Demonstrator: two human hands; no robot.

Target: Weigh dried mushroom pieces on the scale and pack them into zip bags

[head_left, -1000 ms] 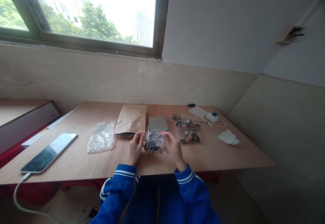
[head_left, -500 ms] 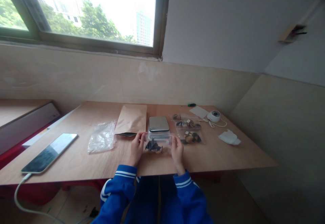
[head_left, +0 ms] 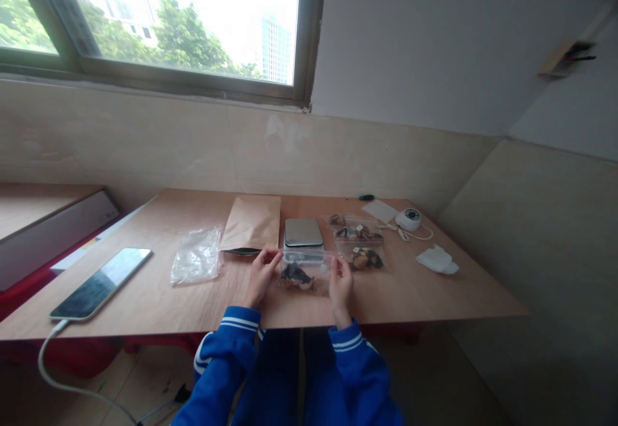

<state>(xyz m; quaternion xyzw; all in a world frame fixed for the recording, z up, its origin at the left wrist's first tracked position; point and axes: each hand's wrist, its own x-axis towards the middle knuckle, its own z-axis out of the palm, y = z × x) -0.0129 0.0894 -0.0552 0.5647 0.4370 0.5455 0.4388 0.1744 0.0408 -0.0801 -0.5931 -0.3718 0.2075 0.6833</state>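
Between my two hands a clear zip bag (head_left: 318,282) is stretched by its top edge, with dark, curled dried pieces (head_left: 296,274) inside. My left hand (head_left: 261,275) pinches the bag's upper left corner. At the upper right corner, my right hand (head_left: 341,282) grips it with bent fingers. Just beyond the bag sits a flat scale (head_left: 302,232) with a silver top. Several filled zip bags (head_left: 365,259) of dark and brown dried pieces lie right of the scale. A brown paper pouch (head_left: 253,223) lies left of it, its dark mouth toward me.
Clear empty plastic bags (head_left: 196,257) and a phone (head_left: 102,284) on a cable lie to the left. At the right are a white dome camera (head_left: 408,219) with its cord, a crumpled white tissue (head_left: 437,260), a white card (head_left: 380,212) and a green-handled tool (head_left: 367,197) by the wall.
Both hands still hold the zip bag by its top corners. The dried pieces have shifted slightly inside it. The view has moved a little.
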